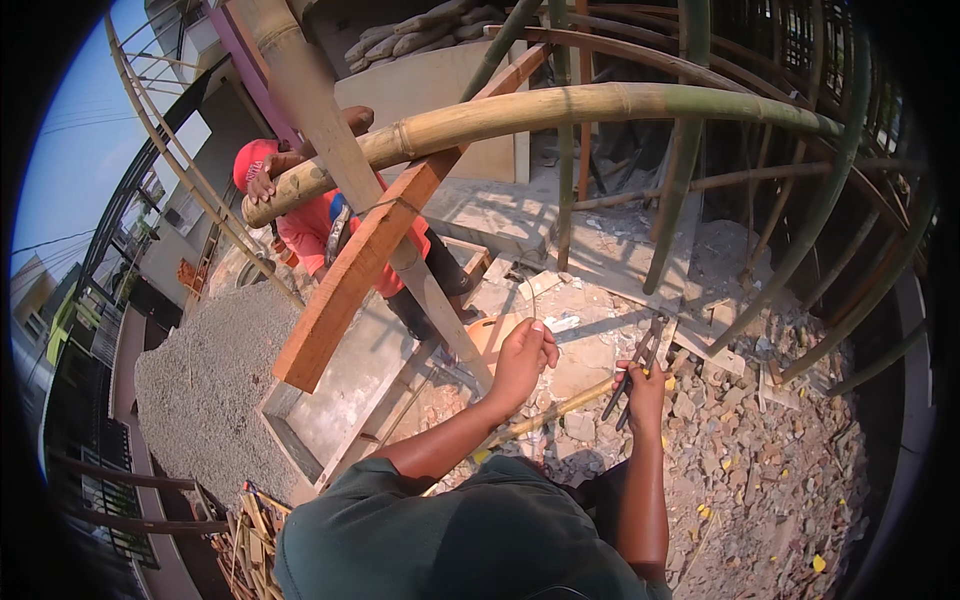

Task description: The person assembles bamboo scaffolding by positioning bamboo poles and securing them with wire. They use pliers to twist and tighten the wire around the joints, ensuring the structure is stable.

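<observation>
- Head view: you look down from a height through a bamboo scaffold onto a rubble-strewn floor.
- Your left hand is curled around the slanting bamboo pole near its lower end; fingers closed on it.
- Your right hand is closed on the handles of a pair of pincers, head pointing up and away from you.
- A thin wire tie wraps the joint where the slanting pole crosses the wooden plank, up and to the left of both hands.
- Handling, judged: bamboo is stiff, smooth, likely slick, so grip near a node. Pincers are hard steel; hold them well back on the handles. Wire is thin, bendable, sharp at its ends.
- A second person in an orange shirt and red cap holds the horizontal bamboo pole below you.
- Packages: grey filled sacks are stacked at the top edge; no labels or signs can be made out.
</observation>
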Available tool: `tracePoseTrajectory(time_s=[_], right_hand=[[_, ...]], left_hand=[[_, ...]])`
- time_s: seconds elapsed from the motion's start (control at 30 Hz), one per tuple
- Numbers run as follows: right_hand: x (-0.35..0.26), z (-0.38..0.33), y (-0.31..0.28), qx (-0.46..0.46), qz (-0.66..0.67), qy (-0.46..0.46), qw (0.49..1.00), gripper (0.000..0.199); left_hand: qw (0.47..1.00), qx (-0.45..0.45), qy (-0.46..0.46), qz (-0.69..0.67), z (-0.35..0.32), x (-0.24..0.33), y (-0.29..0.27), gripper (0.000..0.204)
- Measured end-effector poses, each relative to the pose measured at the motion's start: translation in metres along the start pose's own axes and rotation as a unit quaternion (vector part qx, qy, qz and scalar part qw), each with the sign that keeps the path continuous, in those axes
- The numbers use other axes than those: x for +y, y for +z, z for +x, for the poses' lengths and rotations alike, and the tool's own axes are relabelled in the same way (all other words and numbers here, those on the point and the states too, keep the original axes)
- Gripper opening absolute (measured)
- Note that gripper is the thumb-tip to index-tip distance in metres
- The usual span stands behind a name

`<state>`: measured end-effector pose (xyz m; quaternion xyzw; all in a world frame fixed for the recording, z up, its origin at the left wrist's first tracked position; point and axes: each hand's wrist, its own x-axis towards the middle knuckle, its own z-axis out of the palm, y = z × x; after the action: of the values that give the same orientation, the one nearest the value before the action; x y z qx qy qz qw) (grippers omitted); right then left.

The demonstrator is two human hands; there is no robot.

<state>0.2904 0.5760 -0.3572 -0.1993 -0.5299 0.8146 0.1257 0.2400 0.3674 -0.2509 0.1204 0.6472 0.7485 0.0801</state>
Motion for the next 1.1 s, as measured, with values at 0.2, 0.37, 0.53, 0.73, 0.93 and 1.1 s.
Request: tracePoseTrajectory(time_s=[0.2, 0.37, 0.53, 0.73, 0.93, 1.1], right_hand=[[0.09, -0.107, -0.134, 0.035, -0.098, 0.157, 0.982, 0.017], [0.049, -0.159, -0.213, 0.06, -0.044, 0.231, 0.97, 0.029], [0.032, -0.137, -0.287, -0.019, -0.287, 0.291, 0.913, 0.032], [0.005, -0.073, -0.331, -0.113, -0.548, 0.224, 0.798, 0.035], [-0.015, -0.025, -0.316, -0.024, -0.505, 0.204, 0.839, 0.029], [-0.047, 0.004, -0.263, 0.039, -0.432, 0.177, 0.884, 0.028]], left_hand=[[0.997, -0.044, 0.062, -0.023, 0.042, -0.019, 0.075, 0.036], [0.958, -0.095, 0.096, 0.254, 0.061, 0.009, 0.098, 0.032], [0.727, -0.058, 0.326, 0.602, 0.023, 0.071, 0.077, 0.017], [0.776, 0.139, 0.162, 0.593, -0.02, 0.147, -0.035, 0.017], [0.69, 0.195, 0.112, 0.688, -0.05, 0.139, -0.049, 0.014], [0.573, 0.299, 0.317, 0.694, -0.008, 0.183, -0.086, 0.009]])
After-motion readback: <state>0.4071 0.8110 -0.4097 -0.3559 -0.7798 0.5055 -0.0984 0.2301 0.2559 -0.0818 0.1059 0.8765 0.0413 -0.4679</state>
